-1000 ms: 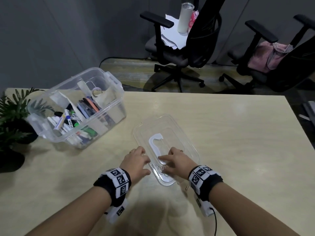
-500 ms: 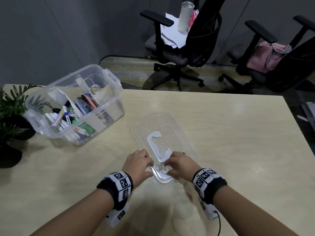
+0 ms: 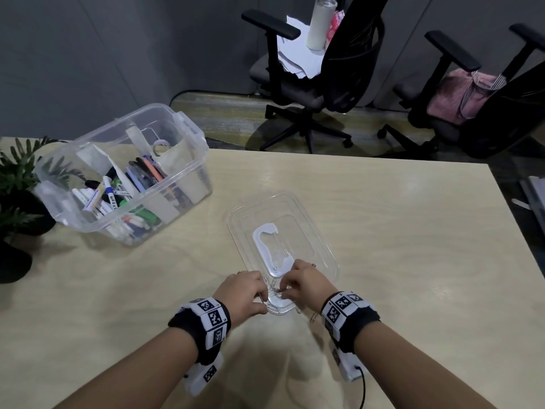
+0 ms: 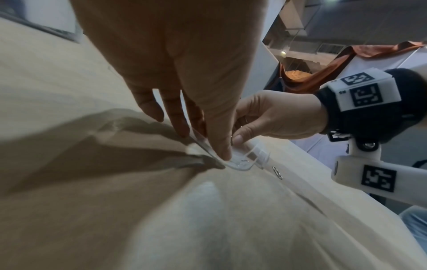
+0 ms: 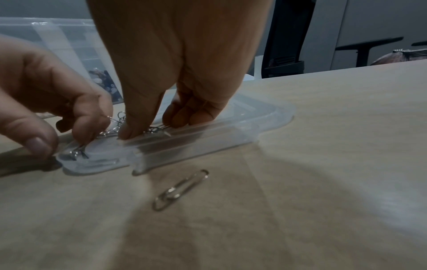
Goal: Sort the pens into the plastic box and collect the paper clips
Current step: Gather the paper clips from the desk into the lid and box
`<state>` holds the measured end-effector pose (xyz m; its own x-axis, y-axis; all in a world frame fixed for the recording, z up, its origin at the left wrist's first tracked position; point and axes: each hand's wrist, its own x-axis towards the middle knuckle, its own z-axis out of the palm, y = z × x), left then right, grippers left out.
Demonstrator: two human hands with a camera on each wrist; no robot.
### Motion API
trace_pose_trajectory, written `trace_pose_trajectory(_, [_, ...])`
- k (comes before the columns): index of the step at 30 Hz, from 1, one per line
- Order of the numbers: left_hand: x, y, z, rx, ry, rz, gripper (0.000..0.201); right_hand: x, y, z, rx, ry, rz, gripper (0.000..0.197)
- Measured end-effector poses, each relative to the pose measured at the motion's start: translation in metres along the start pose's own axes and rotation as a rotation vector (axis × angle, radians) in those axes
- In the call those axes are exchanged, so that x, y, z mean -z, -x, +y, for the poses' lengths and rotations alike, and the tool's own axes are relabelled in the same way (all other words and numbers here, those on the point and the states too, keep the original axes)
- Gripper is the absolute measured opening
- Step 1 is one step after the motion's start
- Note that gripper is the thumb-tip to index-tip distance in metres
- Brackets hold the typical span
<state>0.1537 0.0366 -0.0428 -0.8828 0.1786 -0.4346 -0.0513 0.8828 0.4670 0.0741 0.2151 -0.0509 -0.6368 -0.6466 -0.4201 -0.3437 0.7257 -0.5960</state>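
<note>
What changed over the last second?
Both hands closed in over the near end of the clear lid. The left hand and right hand, set apart on that end before, now meet over a small heap of paper clips, fingertips picking at them. Unchanged: the lid flat on the table, the plastic box of pens, one loose paper clip on the table.

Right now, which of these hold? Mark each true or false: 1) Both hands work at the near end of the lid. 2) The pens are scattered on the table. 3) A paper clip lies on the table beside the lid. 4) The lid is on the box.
1) True: the left hand and right hand meet over clips on the lid.
2) False: the pens are in the box.
3) True: a paper clip lies on the table.
4) False: it lies flat on the table.
</note>
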Motion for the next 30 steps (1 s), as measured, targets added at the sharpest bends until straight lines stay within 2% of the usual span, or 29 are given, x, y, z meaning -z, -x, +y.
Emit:
trace_pose_trajectory(3, [-0.004,0.001,0.003,-0.003,0.004,0.074,0.025,-0.002,0.000,0.000,-0.002,0.015,0.013,0.021])
trace_pose_trajectory(6, [-0.008,0.000,0.004,0.063,0.020,0.193,0.040,-0.002,0.001,0.000,-0.005,0.033,0.000,0.022])
trace_pose_trajectory(9, [-0.010,-0.004,0.007,0.138,-0.011,0.244,0.052,-0.003,0.001,0.001,0.011,0.053,0.001,0.021])
trace_pose_trajectory(12, [-0.011,-0.009,0.011,0.171,-0.023,0.264,0.046,-0.005,0.002,0.001,0.016,0.069,0.013,0.018])
trace_pose_trajectory(18, [-0.014,-0.016,0.012,0.140,0.035,0.259,0.025,-0.006,0.004,-0.002,0.033,0.100,0.023,0.017])
trace_pose_trajectory(24, [-0.011,-0.021,0.012,0.146,0.044,0.213,0.019,-0.010,0.003,-0.003,0.027,0.100,0.038,0.022])
trace_pose_trajectory(30, [-0.009,-0.025,0.015,0.100,0.063,0.134,0.018,-0.013,0.002,-0.004,0.003,0.224,0.024,0.024])
